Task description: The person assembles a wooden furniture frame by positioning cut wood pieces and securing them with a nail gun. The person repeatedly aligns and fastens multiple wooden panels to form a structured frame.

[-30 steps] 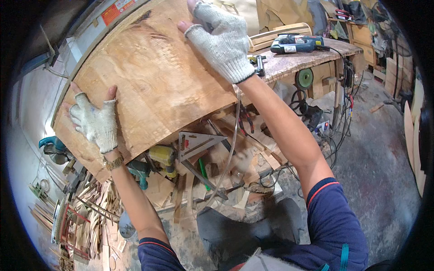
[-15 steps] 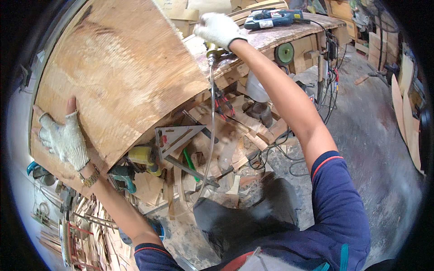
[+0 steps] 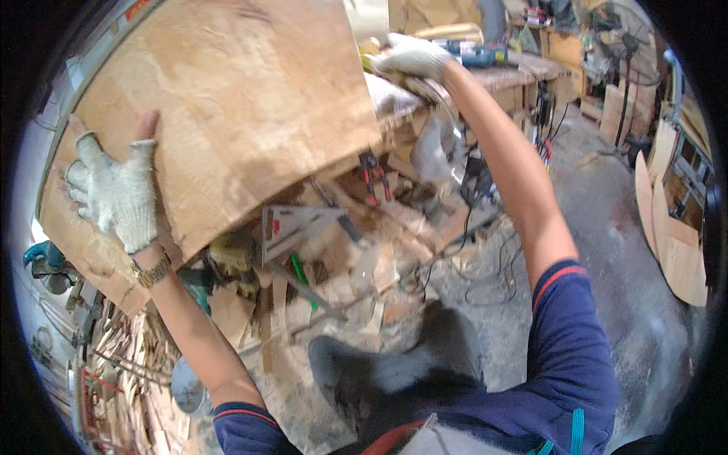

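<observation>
Left hand [image 3: 114, 193], in a fingerless knit glove, lies flat with fingers spread against the underside of the plywood sheet [image 3: 227, 114], near its lower left edge; it presses and does not pinch. Right hand [image 3: 409, 57], gloved likewise, is curled over the sheet's far right corner, at the workbench [image 3: 523, 76]; how firmly the fingers close there cannot be told.

The sheet is tilted, and its long axis runs from lower left, by the left hand, up to the right. It spans both hands, and the left hand lies nearer the person.

On the workbench beyond the sheet lies a blue power tool [image 3: 478, 53]. Below the sheet, wood offcuts [image 3: 303, 280], a metal square [image 3: 292, 224] and cables litter the floor. No containers with visible contents are discernible
</observation>
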Motion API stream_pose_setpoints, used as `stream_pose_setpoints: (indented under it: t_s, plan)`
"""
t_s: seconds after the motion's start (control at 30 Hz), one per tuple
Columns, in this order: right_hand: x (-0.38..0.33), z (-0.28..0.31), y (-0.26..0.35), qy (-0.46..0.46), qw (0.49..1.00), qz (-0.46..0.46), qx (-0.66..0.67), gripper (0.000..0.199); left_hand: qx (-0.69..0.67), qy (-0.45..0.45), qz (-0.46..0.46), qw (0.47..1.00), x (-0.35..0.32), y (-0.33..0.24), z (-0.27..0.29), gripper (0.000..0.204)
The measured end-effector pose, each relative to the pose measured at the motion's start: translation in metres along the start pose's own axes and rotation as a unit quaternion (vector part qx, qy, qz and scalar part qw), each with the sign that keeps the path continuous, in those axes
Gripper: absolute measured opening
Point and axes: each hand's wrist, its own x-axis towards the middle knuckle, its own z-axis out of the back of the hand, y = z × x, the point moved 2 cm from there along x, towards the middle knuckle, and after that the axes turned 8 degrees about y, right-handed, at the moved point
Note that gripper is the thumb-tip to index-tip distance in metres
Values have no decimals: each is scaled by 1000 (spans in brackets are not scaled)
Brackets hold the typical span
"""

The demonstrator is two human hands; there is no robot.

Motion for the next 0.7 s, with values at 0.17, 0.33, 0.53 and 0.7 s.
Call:
stream_pose_setpoints:
  t_s: [0.17,0.33,0.53,0.7]
  plan:
    - [-135,30,44,-197,950,62,235,37,-59,-28,21,998,-5,-16,4,118]
    - [-198,37,123,-304,930,159,131,25,-75,-32,15,997,-5,-15,11,119]
    - [-177,36,183,-359,911,195,-60,27,-89,-31,16,995,-6,-19,13,119]
    - [-153,44,177,-333,919,210,-30,25,-100,-50,11,994,-5,-19,15,119]
